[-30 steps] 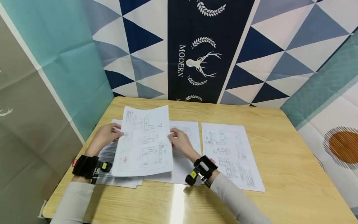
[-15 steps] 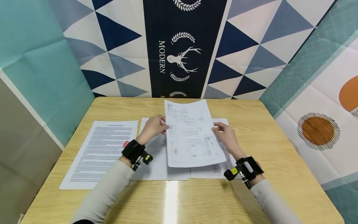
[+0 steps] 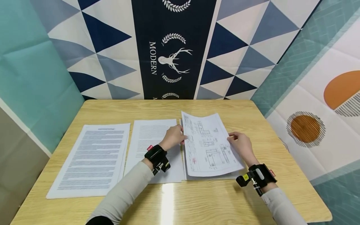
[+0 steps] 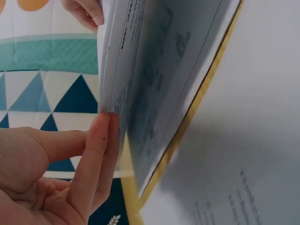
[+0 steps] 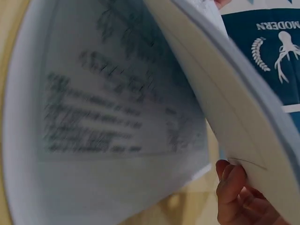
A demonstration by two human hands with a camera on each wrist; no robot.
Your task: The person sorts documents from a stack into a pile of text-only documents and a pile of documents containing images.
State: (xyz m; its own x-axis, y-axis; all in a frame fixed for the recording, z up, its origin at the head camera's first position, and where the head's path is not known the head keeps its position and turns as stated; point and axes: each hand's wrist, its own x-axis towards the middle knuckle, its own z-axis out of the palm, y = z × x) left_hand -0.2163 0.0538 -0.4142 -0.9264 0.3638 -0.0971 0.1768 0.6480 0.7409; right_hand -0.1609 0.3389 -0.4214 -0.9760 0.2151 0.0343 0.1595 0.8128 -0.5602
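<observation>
A sheet of paper printed with technical drawings and a small red mark is held tilted, slightly bowed, over the right-hand papers. At its left edge, my left hand pinches it between thumb and fingers; the left wrist view shows that pinch on the paper's edge. My right hand pinches the opposite edge, its fingers partly behind the sheet in the right wrist view. Below lies another drawing sheet, mostly covered in the head view.
A text-printed stack lies at the left of the wooden table, its lower sheets peeking out at the right. Beside it, a second text page sits in the middle, partly under my left forearm. A patterned curtain hangs behind the table's far edge.
Both hands have carried the drawing sheet rightward, from over the left papers to over the right ones, and lowered it. The left text stack is now uncovered, and the head view has turned right.
</observation>
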